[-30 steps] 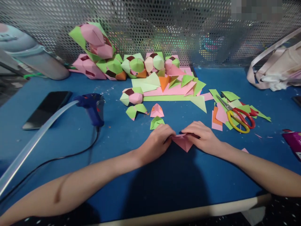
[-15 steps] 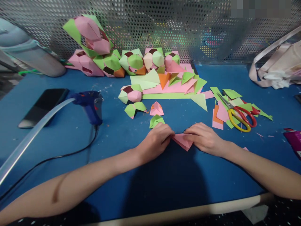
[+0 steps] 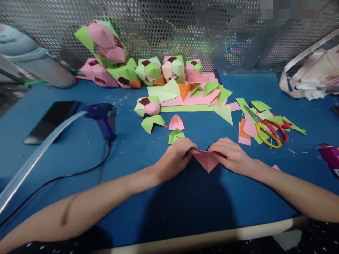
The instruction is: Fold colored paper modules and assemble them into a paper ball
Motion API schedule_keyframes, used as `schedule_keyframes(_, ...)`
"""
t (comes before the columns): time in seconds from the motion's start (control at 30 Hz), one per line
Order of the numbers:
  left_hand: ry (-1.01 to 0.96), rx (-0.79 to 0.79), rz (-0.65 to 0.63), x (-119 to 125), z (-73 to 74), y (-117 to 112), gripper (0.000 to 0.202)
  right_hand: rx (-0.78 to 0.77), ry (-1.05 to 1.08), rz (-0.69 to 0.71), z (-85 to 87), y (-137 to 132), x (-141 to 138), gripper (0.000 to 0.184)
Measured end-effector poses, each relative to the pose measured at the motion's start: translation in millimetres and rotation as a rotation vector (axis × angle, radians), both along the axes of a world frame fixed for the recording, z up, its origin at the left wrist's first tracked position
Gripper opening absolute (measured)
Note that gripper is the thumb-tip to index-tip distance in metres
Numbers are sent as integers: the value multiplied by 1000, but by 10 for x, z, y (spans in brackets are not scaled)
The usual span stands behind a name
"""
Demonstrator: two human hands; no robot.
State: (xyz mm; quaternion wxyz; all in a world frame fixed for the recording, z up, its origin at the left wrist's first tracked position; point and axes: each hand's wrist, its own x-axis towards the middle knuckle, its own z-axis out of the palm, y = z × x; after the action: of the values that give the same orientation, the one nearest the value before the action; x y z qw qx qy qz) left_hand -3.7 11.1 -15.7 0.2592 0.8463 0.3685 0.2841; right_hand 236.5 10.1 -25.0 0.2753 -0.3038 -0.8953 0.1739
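Between my hands is a pink folded paper triangle [image 3: 207, 162], its point turned toward me and a crease down its middle. My left hand [image 3: 177, 155] pinches its left corner, fingers curled. The right corner is gripped by my right hand [image 3: 230, 154]; fingertips of both hands are partly hidden behind the paper. Just beyond my left hand lies a green folded paper piece [image 3: 176, 136], with a pink folded piece [image 3: 176, 122] behind it. To their left sits a green and pink joined piece [image 3: 153, 123], near a small paper ball [image 3: 147, 106].
A blue glue gun [image 3: 103, 121] with a long clear glue stick lies left, beside a phone [image 3: 51, 121]. Scissors [image 3: 267, 130] rest on paper scraps at right. Several paper balls [image 3: 149, 71] line the mesh panel [image 3: 164, 31]. A bottle [image 3: 39, 60] leans at the far left.
The pink paper has turned and opened a little, so its point now faces straight toward me. My right hand has shifted slightly to the right.
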Motion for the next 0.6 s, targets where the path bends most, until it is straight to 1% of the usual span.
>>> schedule_keyframes(0.07, 8, 3, -12, -11, -1, 13, 20, 28, -34, 67, -9, 3, 23, 21)
schedule_keyframes(0.17, 17, -4, -28, -28, 0, 34, 18, 101, -70, 113, -12, -9, 37, 25)
schedule_keyframes(0.33, 16, -15, -53, -51, 8, 56, 18, 211, -118, 192, -23, -23, 34, 21)
schedule_keyframes(0.6, 46, -10, -78, -87, 34, 64, 22, 307, -135, 234, -16, 5, 32, 19)
